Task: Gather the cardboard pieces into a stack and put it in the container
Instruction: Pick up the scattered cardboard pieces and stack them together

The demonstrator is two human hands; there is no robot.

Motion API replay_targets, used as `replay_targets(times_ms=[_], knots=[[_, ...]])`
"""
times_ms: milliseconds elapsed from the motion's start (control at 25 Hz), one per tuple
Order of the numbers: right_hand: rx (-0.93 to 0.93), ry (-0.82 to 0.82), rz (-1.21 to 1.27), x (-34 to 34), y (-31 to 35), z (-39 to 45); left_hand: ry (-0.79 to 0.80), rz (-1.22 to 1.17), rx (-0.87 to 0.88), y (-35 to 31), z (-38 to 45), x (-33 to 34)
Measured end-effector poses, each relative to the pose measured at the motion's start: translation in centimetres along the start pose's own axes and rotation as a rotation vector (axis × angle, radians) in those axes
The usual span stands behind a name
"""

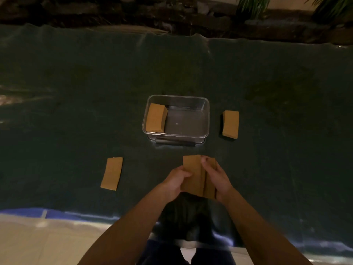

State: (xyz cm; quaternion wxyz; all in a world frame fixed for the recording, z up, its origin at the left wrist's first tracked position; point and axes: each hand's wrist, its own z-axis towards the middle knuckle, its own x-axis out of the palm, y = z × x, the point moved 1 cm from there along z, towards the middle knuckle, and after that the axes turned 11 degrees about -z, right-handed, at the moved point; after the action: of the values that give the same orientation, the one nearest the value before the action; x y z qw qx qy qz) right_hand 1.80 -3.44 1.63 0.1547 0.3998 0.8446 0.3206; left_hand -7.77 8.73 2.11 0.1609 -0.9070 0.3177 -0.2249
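Note:
Both hands hold brown cardboard pieces (194, 175) just above the dark cloth, near the front middle. My left hand (174, 181) grips the left piece, and my right hand (217, 177) grips the piece beside it, thumb on top. A clear plastic container (206, 115) stands beyond them, with a stack of cardboard (155, 118) leaning against its left wall. One loose cardboard piece (112, 173) lies flat on the cloth to the left. Another thicker cardboard stack (230, 124) lies right of the container.
A dark green cloth (76, 92) covers the work surface. Its front edge ends at a pale tiled floor (47, 241). Along the far edge runs dark rockwork (172, 16) with green plants (252, 4) at the upper right.

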Motion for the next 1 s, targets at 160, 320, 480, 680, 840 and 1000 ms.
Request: replay_targets(times_ms=[160, 320, 480, 680, 840, 1000], knots=[[-0.079, 0.063, 0.058, 0.7, 0.6, -0.4, 0.063, 0.070, 0.030, 0.1, -0.5, 1.9], [-0.015, 0.103, 0.190, 1.4, 1.0, -0.8, -0.031, 0.717, 0.242, 0.2, -0.3, 2.4], [0.002, 0.105, 0.253, 1.3, 1.4, -0.9, -0.091, 1.140, 0.402, 0.3, -0.1, 2.1], [0.082, 0.029, 0.347, 0.5, 1.6, -1.0, 0.294, 1.118, 0.537, -0.4, -0.8, 0.4], [0.101, 0.095, 0.270, 1.5, 1.1, -0.9, 0.248, 1.200, 0.686, -1.5, -1.1, 0.2], [0.042, 0.064, 0.173, 1.8, 2.3, -0.9, 0.267, 1.252, 0.683, -1.5, -1.1, -0.1]])
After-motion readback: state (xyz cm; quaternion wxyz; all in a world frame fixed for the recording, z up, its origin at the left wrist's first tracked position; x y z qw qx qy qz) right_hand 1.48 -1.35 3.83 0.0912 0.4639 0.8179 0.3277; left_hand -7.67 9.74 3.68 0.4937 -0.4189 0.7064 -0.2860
